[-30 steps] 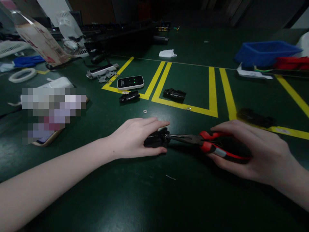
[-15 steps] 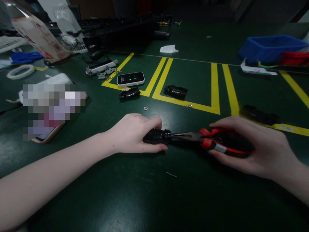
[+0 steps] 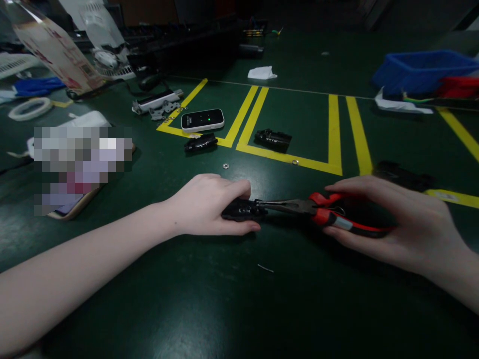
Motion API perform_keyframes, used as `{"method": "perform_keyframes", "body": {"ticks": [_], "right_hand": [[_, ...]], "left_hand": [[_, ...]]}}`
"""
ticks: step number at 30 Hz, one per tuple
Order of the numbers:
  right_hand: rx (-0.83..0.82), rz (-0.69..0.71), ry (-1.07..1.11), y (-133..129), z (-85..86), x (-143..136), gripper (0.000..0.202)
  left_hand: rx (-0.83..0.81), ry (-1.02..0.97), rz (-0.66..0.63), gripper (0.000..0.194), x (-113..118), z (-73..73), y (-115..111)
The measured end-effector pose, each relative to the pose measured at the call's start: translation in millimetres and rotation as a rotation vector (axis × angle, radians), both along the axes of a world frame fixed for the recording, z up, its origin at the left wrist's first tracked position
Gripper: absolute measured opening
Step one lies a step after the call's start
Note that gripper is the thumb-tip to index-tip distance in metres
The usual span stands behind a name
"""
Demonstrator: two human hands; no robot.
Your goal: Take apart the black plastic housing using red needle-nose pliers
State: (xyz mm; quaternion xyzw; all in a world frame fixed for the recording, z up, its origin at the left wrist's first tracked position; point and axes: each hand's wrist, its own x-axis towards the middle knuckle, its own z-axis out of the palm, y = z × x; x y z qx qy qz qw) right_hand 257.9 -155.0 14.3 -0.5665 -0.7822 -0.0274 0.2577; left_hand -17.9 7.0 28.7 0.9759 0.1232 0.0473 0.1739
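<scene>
My left hand (image 3: 213,207) is closed round a black plastic part (image 3: 243,210) and holds it low over the green table (image 3: 179,299). Red-handled long-nose pliers (image 3: 322,209) are in my right hand (image 3: 407,224), its fingers round the grips. The plier tips meet the right end of the black part; whether they pinch it cannot be made out. Two similar black parts (image 3: 201,143) (image 3: 274,140) lie beyond my left hand, and a dark, blurred one (image 3: 402,175) is behind my right hand. A small metal ring (image 3: 225,166) and a thin wire piece (image 3: 266,268) rest on the table.
A phone (image 3: 80,199), partly pixelated, lies at left, with a tape roll (image 3: 30,108) behind it. A white-edged device (image 3: 202,120) with a green light sits near yellow tape lines. At back right stands a blue bin (image 3: 426,72). White paper (image 3: 262,73) lies at the back.
The plier tips have shifted slightly up and left at the black part's end. Both hands keep their holds, and the view has moved slightly.
</scene>
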Motion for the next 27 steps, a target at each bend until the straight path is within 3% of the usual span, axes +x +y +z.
{"method": "perform_keyframes", "body": {"ticks": [12, 27], "right_hand": [[0.126, -0.039, -0.156, 3.9, 2.9, -2.5, 0.043], [0.031, -0.075, -0.042, 2.3, 1.6, 2.2, 0.047]], "left_hand": [[-0.006, -0.026, -0.015, 0.044, 0.5, -0.3, 1.4], [-0.05, -0.063, -0.083, 0.044, -1.0, -1.0, 4.9]]}}
